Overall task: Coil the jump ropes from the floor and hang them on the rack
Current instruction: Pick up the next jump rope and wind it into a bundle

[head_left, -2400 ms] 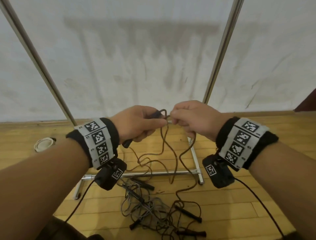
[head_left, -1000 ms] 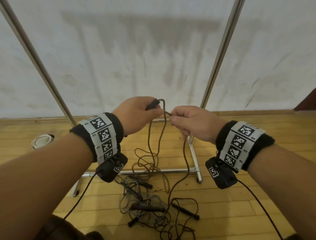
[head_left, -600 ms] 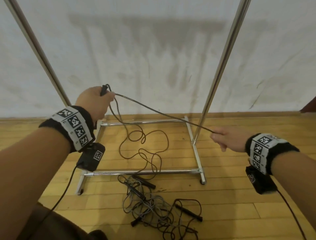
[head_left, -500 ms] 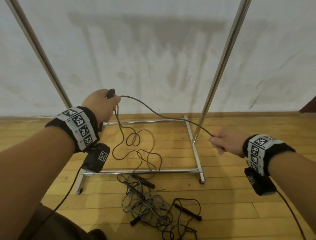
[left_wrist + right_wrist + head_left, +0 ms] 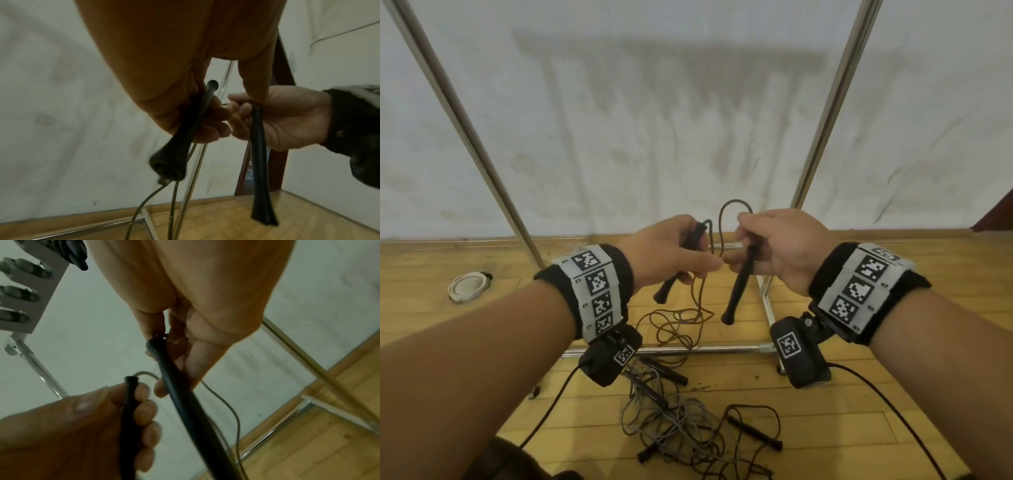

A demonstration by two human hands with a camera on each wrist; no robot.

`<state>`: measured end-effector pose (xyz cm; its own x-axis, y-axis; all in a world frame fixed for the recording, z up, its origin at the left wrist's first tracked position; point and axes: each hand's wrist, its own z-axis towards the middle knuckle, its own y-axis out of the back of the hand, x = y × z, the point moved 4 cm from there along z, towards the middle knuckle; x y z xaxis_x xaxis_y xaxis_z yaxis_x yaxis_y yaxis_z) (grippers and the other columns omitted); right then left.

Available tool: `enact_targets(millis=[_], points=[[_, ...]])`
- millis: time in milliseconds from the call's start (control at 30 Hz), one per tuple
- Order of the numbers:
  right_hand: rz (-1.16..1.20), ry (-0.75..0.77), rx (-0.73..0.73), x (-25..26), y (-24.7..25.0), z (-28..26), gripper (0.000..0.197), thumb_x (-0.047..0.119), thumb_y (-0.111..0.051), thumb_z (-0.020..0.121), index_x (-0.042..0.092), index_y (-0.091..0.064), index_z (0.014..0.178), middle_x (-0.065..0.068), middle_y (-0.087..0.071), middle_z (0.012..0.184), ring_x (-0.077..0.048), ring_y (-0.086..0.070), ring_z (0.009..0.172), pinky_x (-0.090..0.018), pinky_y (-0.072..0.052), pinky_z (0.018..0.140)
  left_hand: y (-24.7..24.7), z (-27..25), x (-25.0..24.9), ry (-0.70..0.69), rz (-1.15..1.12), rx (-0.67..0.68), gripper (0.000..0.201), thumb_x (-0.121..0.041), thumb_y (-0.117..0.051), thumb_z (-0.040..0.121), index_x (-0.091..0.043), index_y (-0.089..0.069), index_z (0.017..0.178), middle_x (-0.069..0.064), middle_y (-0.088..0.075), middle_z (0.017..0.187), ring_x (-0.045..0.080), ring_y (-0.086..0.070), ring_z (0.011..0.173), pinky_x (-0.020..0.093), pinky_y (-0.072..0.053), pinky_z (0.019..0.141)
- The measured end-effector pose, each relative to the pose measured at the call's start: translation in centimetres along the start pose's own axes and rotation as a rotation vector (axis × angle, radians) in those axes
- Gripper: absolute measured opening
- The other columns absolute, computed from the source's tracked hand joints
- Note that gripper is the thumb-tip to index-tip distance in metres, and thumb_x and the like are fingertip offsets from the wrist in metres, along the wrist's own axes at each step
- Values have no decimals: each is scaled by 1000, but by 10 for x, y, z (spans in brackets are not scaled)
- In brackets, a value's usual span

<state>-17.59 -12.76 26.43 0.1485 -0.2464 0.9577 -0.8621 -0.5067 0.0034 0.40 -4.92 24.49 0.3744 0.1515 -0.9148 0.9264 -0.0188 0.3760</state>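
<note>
One black handle [image 5: 681,263] is held tight by the curled fingers of the left hand [image 5: 664,253], and the other black handle [image 5: 741,284] is held the same way by the right hand [image 5: 774,246], with the brown rope [image 5: 681,322] hanging down to the floor [image 5: 859,404]. The rope could get snagged on the rack [image 5: 664,349] or caught in the pile of other ropes [image 5: 688,431] when it is pulled up. The top of the rack is cut off, and the ropes in the pile cannot be told apart.
</note>
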Motion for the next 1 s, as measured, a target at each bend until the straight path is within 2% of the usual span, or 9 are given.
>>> enact_targets(millis=[133,300,400,500,600,733,867,933,1000], points=[[225,-16,-25,8,-17,-4,23,23,-62,102,0,-65,102,-10,-62,77,-41,-75,94,-52,-63,83,-7,-4,-8,-11,40,9,73,-59,-92,52,-25,-60,109,2,-76,100,25,-74,91,54,-63,88],[514,-57,-69,8,-32,-3,18,11,-68,97,-4,-61,104,-15,-60,91,-37,-76,93,-49,-64,80,-9,-7,-17,-14,116,-60,79,-65,-88,49,-32,-55,113,-12,-77,102,14,-75,97,50,-61,94],[601,-76,-60,9,-40,-6,14,5,-66,97,-1,-57,106,-21,-64,98,-40,-76,89,-47,-65,74,-7,-7,-20,-14,140,-125,72,-59,-89,54,-31,-56,111,-8,-77,104,16,-74,97,48,-60,93],[613,-64,-91,10,-43,-7,12,1,-64,98,1,-53,102,-24,-65,103,-40,-76,90,-41,-65,70,-8,-4,-21,-8,239,-154,46,-42,-86,75,-34,-52,104,-2,-72,98,16,-70,83,35,-59,71],[560,-45,-105,9,-43,-4,13,1,-64,97,-1,-53,104,-29,-60,124,-42,-72,105,-44,-64,82,-7,0,-18,-23,369,-198,33,-25,-75,88,-36,-46,97,0,-66,89,13,-63,62,19,-45,43],[333,-24,-30,10,-39,-7,19,16,-70,97,-1,-63,104,-18,-66,98,-32,-74,97,-41,-64,83,-8,0,-18,-33,427,-185,23,-24,-68,93,-30,-49,105,-1,-66,90,15,-63,68,22,-43,48],[-685,157,-47,19,-20,-8,44,54,-51,100,15,-69,96,-6,-73,92,-20,-74,80,-37,-62,69,-9,-2,-22,-93,492,-159,10,-25,-60,96,-29,-52,90,-6,-59,77,10,-53,61,20,-38,49],[-932,263,-93,23,-12,-5,31,45,-47,102,20,-65,101,-1,-69,95,-20,-68,89,-36,-56,77,-10,-2,-24,-111,497,-145,12,-22,-58,97,-27,-52,87,-7,-57,74,8,-50,58,22,-36,52],[-748,271,-9,21,-9,-3,18,22,-50,99,27,-61,113,7,-66,108,-13,-62,105,-36,-52,92,-11,-4,-28,-142,469,-104,19,-19,-60,97,-35,-53,89,-11,-61,73,0,-55,57,14,-37,49]])
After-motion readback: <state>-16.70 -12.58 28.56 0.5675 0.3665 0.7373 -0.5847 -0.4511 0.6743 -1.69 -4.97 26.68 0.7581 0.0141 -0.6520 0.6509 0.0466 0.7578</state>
